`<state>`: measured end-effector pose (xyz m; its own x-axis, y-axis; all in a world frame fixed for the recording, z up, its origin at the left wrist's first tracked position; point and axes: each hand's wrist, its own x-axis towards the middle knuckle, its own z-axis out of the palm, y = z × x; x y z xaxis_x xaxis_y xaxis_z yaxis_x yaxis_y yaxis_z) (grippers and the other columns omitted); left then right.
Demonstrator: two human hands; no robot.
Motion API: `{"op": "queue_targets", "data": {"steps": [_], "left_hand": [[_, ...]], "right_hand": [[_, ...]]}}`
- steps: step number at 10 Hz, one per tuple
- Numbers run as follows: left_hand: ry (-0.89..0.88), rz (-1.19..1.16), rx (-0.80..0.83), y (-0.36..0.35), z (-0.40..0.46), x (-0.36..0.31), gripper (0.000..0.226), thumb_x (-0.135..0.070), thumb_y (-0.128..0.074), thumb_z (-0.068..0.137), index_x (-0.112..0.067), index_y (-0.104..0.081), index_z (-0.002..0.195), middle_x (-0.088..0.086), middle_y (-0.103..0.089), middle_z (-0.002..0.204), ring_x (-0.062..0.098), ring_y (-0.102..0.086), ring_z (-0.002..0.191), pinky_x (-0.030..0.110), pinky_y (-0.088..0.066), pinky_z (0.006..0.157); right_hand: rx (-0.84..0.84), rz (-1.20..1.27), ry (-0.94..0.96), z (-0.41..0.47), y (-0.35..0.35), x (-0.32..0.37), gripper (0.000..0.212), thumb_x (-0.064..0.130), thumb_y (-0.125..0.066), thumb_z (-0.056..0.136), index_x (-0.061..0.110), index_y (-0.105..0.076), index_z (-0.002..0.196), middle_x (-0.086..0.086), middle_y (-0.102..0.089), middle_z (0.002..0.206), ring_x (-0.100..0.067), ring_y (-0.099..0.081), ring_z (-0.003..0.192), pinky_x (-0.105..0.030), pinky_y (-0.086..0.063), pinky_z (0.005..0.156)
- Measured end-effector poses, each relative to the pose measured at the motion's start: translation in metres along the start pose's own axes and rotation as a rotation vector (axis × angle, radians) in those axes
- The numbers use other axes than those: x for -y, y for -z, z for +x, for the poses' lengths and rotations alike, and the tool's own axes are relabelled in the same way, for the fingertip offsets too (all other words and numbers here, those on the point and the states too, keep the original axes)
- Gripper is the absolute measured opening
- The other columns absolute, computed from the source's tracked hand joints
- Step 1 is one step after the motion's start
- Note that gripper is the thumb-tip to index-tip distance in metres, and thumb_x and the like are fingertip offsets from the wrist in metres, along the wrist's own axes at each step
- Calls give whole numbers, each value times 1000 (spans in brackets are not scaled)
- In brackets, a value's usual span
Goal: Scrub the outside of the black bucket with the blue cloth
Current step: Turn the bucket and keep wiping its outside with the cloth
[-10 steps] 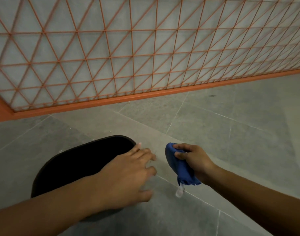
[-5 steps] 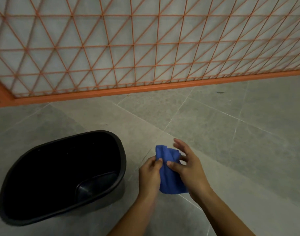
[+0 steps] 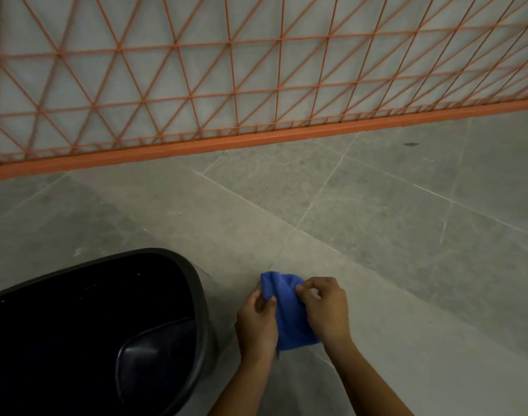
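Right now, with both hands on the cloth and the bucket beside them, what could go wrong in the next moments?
1. Neither the left hand nor the right hand steadies the black bucket; scrubbing its wall could push it across the smooth floor.
2. The blue cloth is only pinched at its edges, so it may slip out under pressure.

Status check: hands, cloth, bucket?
Left hand and right hand both pinch the crumpled blue cloth above the floor. Black plastic bucket stands untouched beside the left hand. Nothing in the way.
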<state>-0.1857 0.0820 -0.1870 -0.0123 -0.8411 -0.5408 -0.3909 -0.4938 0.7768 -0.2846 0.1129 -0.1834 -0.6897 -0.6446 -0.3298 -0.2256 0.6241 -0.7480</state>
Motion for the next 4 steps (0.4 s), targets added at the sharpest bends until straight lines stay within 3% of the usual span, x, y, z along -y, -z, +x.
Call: {"op": "queue_targets", "data": {"steps": [1, 2, 3, 4], "left_hand": [[-123, 191, -45, -2, 4, 10, 29, -15, -59, 89, -14, -58, 118, 5, -63, 115, 18, -61, 100, 27, -51, 77], [-208, 331, -22, -1, -3, 21, 54, -18, -60, 90, -18, -41, 141, 0, -42, 144, 17, -43, 130, 24, -37, 101], [-247, 391, 19, 6, -2, 26, 59, -20, -58, 92, -20, -34, 145, -1, -32, 152, 16, -33, 138, 30, -32, 111], [-221, 440, 64, 13, -16, 11, 63, -30, -52, 95, -23, -20, 149, 1, -21, 158, 17, -22, 144, 30, -21, 116]], "right_hand": [[-141, -409, 179, 4, -22, -16, 14, 20, -53, 86, 16, -66, 92, -5, -56, 109, -24, -45, 99, -36, -39, 82], [-219, -520, 333, 2, -34, -25, 15, 11, -66, 78, 12, -64, 93, -11, -61, 104, -32, -53, 93, -40, -43, 73], [-213, -481, 347, 2, -31, -25, 22, 9, -69, 75, 12, -64, 96, -10, -62, 105, -32, -56, 95, -40, -44, 74], [-103, -504, 378, -7, -11, -20, 34, 19, -63, 83, 16, -57, 116, -8, -56, 124, -29, -51, 114, -38, -39, 91]]}}
